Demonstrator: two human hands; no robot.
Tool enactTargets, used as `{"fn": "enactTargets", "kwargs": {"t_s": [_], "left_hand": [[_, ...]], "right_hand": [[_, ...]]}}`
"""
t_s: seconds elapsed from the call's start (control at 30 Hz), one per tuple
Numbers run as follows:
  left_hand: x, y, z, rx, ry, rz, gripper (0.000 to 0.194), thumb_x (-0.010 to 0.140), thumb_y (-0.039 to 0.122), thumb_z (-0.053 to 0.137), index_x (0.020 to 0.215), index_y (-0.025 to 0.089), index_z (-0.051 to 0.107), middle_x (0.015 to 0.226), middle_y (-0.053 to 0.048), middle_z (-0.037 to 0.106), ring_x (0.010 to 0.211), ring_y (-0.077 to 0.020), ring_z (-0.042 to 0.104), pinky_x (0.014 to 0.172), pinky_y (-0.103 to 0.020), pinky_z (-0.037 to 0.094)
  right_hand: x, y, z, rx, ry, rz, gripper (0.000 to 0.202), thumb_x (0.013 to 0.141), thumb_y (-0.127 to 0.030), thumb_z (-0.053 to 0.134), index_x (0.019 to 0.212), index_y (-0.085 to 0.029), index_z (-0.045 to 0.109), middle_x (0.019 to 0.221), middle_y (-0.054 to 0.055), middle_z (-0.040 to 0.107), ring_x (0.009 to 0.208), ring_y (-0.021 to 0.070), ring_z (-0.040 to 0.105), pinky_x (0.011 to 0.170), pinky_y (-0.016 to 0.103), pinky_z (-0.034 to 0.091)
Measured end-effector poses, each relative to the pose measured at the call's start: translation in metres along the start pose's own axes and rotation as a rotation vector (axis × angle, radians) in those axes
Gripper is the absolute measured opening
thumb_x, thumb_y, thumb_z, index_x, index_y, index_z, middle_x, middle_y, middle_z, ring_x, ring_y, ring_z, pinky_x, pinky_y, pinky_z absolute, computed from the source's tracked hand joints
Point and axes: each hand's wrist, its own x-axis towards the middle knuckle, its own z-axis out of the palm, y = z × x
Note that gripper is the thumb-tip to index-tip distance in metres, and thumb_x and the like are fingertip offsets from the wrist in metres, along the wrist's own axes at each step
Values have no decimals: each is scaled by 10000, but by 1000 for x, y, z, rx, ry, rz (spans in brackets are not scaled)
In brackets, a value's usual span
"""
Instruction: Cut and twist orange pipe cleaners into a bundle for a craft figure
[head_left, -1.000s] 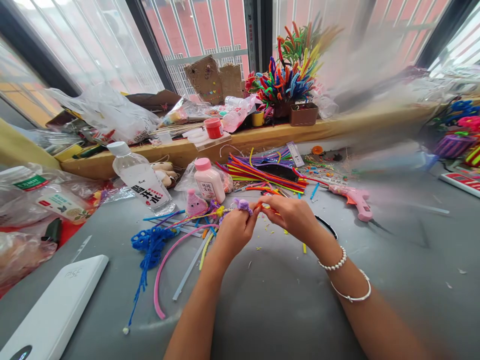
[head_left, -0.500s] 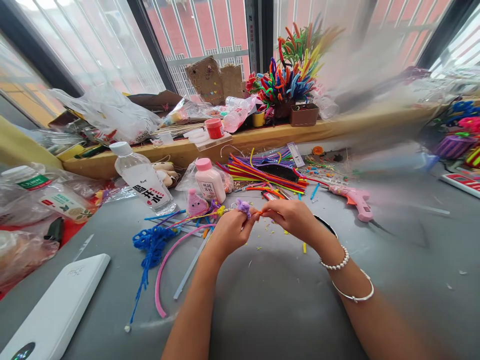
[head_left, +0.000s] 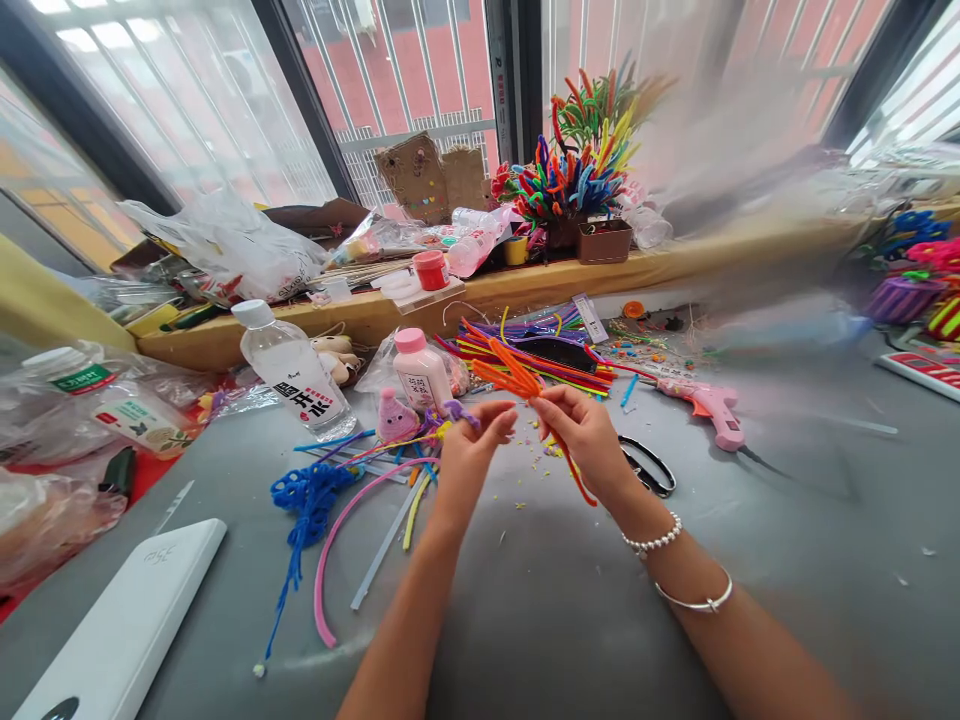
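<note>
Several orange pipe cleaners are pinched in a bundle between the thumb and fingers of my right hand. Their looped tops fan out to the upper left, and a stem trails below the hand. Facing it, my left hand has its thumb and fingers slightly apart with nothing seen between them. A small purple fuzzy piece shows at the left hand's fingers; whether it is worn or lies behind is unclear. Black-handled scissors lie partly hidden behind my right wrist.
A pink glue gun lies at right. Loose pipe cleaners spread behind the hands. Left stand a water bottle, a pink bottle and a pink plush; blue yarn and a white power bank lie nearer.
My hands have come apart. The orange pipe cleaner bundle, mostly hidden by the fingers before, now stands out from my right hand, and my left hand has opened.
</note>
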Motion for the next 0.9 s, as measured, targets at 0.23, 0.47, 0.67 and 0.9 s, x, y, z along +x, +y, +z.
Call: {"fn": "enactTargets", "kwargs": {"t_s": [0.23, 0.47, 0.67, 0.9], "left_hand": [[-7, -1, 11, -65, 122, 22, 191, 622, 311, 654, 654, 130, 604, 560, 28, 552, 521, -66, 457, 544, -197, 395], [-1, -7, 2, -217, 119, -106, 197, 589, 298, 682, 683, 128, 652, 661, -21, 633, 639, -114, 552, 633, -232, 432], [0, -4, -1, -334, 86, -200, 167, 558, 262, 709, 684, 158, 674, 674, -4, 652, 657, -103, 567, 659, -219, 432], [-2, 0, -4, -318, 141, -228, 160, 535, 259, 725, 634, 150, 661, 616, 7, 641, 599, -87, 557, 641, -216, 432]], "right_hand": [[-9, 0, 11, -174, -89, -51, 172, 780, -337, 515, 754, -168, 524, 509, -40, 512, 457, 86, 477, 448, 194, 375], [-7, -2, 7, -507, -148, -180, 116, 801, -253, 486, 771, -169, 559, 485, -51, 502, 403, 63, 399, 414, 177, 300], [-5, -1, 7, -561, -171, -208, 99, 800, -235, 490, 794, -174, 567, 502, -49, 505, 422, 70, 406, 434, 182, 307], [-7, 2, 7, -593, -180, -220, 139, 813, -275, 473, 791, -169, 561, 561, -21, 525, 501, 100, 452, 492, 206, 344]]}}
